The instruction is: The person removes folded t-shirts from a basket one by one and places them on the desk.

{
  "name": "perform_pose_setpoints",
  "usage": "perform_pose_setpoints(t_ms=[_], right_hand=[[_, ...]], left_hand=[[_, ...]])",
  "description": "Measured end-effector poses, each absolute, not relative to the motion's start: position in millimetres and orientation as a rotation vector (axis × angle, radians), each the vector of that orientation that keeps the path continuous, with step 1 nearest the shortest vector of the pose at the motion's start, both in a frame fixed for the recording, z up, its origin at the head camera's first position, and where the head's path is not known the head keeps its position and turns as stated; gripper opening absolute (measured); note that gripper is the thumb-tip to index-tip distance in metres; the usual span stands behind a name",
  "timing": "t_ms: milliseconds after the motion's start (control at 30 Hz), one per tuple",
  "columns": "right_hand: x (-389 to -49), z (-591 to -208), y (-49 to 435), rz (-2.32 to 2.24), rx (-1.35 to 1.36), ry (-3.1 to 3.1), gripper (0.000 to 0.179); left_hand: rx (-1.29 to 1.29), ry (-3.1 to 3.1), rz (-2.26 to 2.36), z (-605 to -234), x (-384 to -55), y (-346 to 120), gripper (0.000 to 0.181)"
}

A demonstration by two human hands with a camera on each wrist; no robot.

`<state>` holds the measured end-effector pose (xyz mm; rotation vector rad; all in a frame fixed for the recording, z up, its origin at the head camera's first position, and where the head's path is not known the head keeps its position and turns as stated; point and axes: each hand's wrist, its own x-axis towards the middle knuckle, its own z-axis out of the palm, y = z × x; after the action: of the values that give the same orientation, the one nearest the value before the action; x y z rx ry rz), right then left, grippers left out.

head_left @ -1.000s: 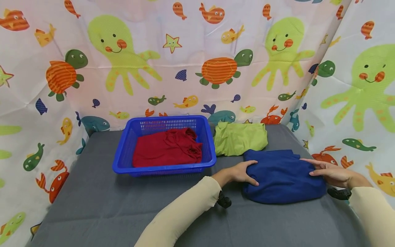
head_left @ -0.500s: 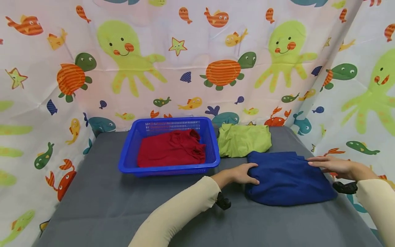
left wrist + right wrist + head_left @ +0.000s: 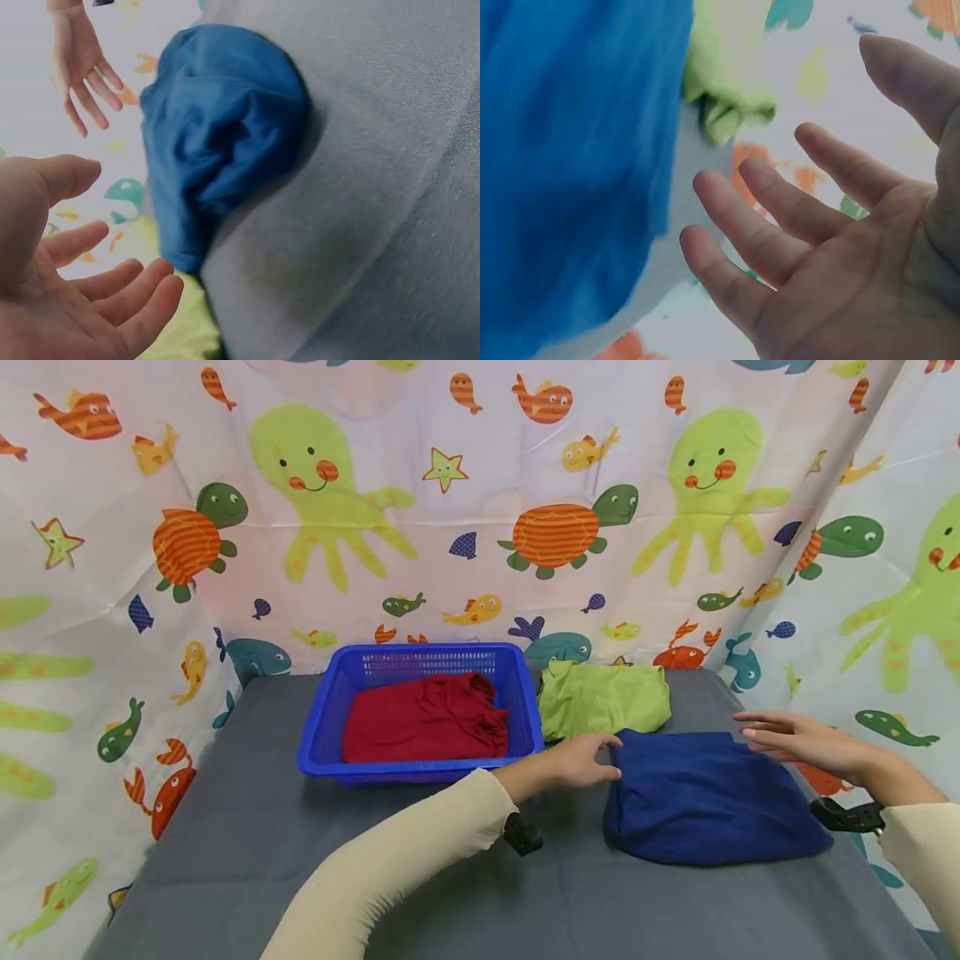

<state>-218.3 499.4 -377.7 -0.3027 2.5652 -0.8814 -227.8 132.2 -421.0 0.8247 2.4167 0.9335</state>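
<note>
Sea-creature curtains [image 3: 465, 510] border a grey counter [image 3: 585, 910] bearing a blue basket [image 3: 420, 769], blue cloth [image 3: 705, 802] at right, red cloth [image 3: 420, 722] (inside the basket) and lime cloth [image 3: 607, 697], lying behind the blue cloth. Left hand [image 3: 577, 762] and right hand [image 3: 813, 745] flank the blue cloth, each grip loose, fingers apart.

I have both cream-sleeved arms [image 3: 405, 860] stretched forward. At the left grip [image 3: 576, 762], a bare hand, the thumb [image 3: 71, 177] stands apart from gently bent fingers [image 3: 109, 282]; at the bare right grip [image 3: 810, 745], the fingers are extended and spaced apart.
</note>
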Motion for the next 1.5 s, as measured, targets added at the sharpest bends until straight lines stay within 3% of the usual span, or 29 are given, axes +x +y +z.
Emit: perform_pose_setpoints(t_ms=[533,833,1500], right_hand=[[-207.1,-366.1,416.3,-1.073,-0.577,2.584,0.052],[-205.7,-362.9,382.7,-1.166,-0.783,2.566,0.051],[-225.2,-370.0,287.4,-1.238,-0.881,2.462,0.049]], left_hand=[[0.954,2.373,1.167,-391.3,-230.4,60.8,0.045],[0.878,2.425,1.308,-374.7,-233.1,12.0,0.045],[0.631,2.454,1.49,-395.5,-225.3,-96.3,0.043]])
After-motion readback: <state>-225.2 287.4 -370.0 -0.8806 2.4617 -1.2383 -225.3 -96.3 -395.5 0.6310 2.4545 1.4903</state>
